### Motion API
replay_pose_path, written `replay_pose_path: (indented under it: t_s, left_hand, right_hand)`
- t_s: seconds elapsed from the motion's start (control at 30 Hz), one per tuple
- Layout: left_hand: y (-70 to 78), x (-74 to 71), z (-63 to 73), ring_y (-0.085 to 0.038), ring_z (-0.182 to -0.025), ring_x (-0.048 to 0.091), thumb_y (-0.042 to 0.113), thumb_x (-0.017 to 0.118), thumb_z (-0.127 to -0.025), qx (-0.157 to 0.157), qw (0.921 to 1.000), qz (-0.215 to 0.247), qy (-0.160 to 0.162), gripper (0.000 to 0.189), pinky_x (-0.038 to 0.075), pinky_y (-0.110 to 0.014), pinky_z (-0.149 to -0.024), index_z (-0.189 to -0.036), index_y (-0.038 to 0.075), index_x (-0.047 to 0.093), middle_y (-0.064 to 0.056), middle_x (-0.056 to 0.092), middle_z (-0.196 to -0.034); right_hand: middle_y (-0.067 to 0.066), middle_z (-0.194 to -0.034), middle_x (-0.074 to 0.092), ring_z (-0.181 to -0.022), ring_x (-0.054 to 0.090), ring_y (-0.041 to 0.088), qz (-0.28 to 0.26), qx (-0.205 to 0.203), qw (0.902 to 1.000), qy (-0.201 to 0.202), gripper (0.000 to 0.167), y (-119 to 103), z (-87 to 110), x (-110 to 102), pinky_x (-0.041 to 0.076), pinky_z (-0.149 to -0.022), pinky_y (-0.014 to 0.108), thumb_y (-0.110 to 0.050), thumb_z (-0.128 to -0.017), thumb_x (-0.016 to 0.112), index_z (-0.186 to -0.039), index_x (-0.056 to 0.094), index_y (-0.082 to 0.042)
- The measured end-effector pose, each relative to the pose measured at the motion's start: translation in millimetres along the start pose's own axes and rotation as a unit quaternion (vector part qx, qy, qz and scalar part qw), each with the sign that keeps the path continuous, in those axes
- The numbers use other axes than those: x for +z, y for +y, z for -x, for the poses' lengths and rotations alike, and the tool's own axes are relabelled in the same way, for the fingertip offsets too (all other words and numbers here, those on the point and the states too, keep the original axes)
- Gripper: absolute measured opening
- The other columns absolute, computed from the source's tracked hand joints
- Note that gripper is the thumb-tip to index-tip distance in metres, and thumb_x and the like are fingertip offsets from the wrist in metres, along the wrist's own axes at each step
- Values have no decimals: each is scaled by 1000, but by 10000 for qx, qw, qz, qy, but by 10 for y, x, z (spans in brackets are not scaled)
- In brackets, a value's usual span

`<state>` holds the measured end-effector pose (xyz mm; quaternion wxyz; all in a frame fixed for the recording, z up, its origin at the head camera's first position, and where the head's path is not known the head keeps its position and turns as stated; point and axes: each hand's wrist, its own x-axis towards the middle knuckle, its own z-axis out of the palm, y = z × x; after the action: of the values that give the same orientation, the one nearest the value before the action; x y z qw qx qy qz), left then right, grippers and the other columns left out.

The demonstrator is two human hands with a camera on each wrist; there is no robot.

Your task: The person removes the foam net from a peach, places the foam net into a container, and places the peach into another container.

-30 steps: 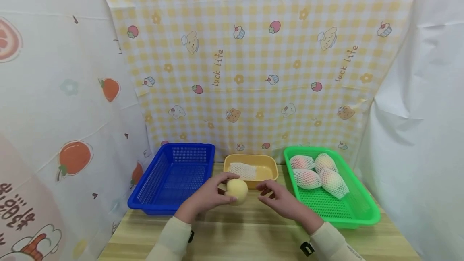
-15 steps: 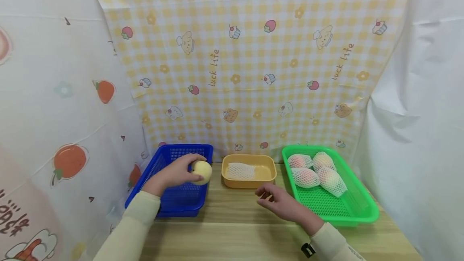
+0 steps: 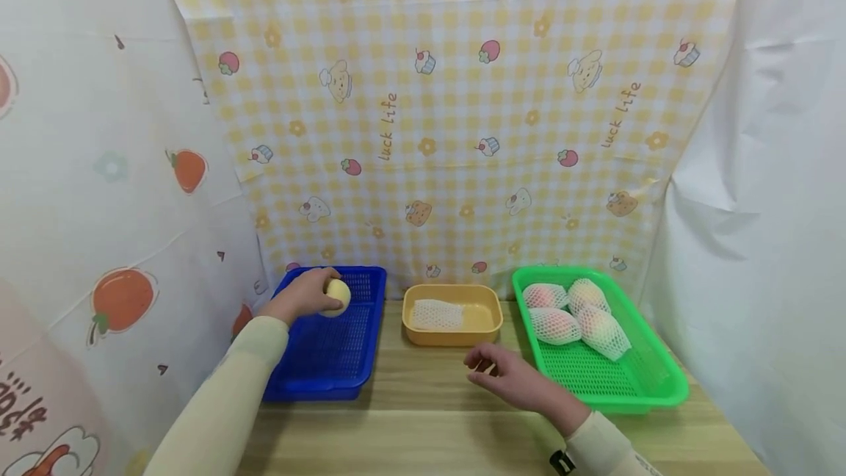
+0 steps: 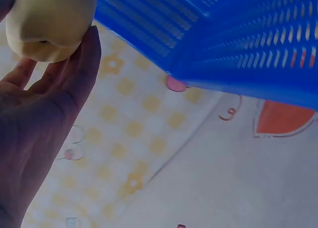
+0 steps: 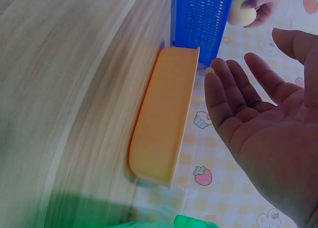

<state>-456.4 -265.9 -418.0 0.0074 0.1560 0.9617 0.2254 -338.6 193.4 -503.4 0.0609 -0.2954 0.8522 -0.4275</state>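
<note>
1. one pale yellow fruit point(image 3: 340, 298) sat in the grasp of your left hand point(image 3: 306, 294), thumb and fingers curved about its sides, over the far part of the blue basket point(image 3: 337, 351); the right-wrist view put it above the rim, not down on the floor.
2. your right hand point(image 3: 505, 379) hung released, holding nothing, over the wooden table point(image 3: 423, 435), fingers loosely bent, near the green basket point(image 3: 651, 386), where four netted fruits point(image 3: 554, 325) lay.
3. a white foam net point(image 3: 438, 314) lay in the yellow tub point(image 3: 485, 314), between the two baskets.
4. the step in hand, by the look of it, was setting your bare fruit down, and it called for gentle lowering: past the rim without a knock, then onto the basket floor before your fingers loosened, since a drop could have bruised it.
5. a spot by a corner would likely have checked any roll; your right hand had no call to help.
</note>
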Motion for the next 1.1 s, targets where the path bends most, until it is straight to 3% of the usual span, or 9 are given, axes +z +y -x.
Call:
replay_pose_path:
  t_s: [0.2,0.43,0.63,0.73,0.97,1.1]
  left_hand:
    - [-158,-59,-187,-38,-106,68,22,84,-98,-199,9991,-346,173,69,56,-55,-88,-153,-8,55,-25,69,-129]
    - [-347,-155,-350,-43,-117,65,19,83,-96,-378,9983,-240,367,74,53,-58,-98,-158,-7,51,-31,64,-143]
    - [-435,-173,-405,-39,-104,66,17,85,-90,-492,9975,-212,458,61,55,-56,-91,-140,-8,60,-26,71,-123]
    - [-463,-136,-399,-40,-102,65,19,85,-91,-557,9966,-291,535,57,55,-57,-89,-135,-7,61,-26,69,-118]
    - [-575,66,-396,-56,-122,55,26,84,-93,-1044,9907,-586,644,69,52,-67,-100,-145,-12,59,-44,50,-137]
    - [-647,199,-434,-63,-122,56,24,84,-92,-1147,9886,-680,703,69,51,-70,-103,-142,-17,58,-52,43,-140]
  right_hand:
    - [2,-116,72,-107,67,16,-61,-17,10000,-27,17,35,25,25,57,-88,31,-30,-111,70,-123,70,-17]
    - [-7,-112,71,-105,68,12,-31,-78,9999,-115,12,59,60,35,57,-87,31,-27,-111,70,-120,71,-19]
    - [-7,-112,71,-104,68,12,-31,-24,10000,-81,15,77,104,36,57,-87,31,-31,-111,70,-120,72,-19]
    - [-8,-111,71,-104,68,11,23,-35,10000,-75,14,86,113,40,57,-87,30,-31,-111,71,-119,72,-20]
    - [-8,-110,71,-103,67,11,-12,-82,9998,-159,12,62,133,28,57,-87,30,-28,-111,71,-120,72,-20]
    - [-8,-110,71,-103,67,10,-17,20,9998,-194,13,45,164,-9,57,-87,30,-29,-111,70,-120,71,-20]
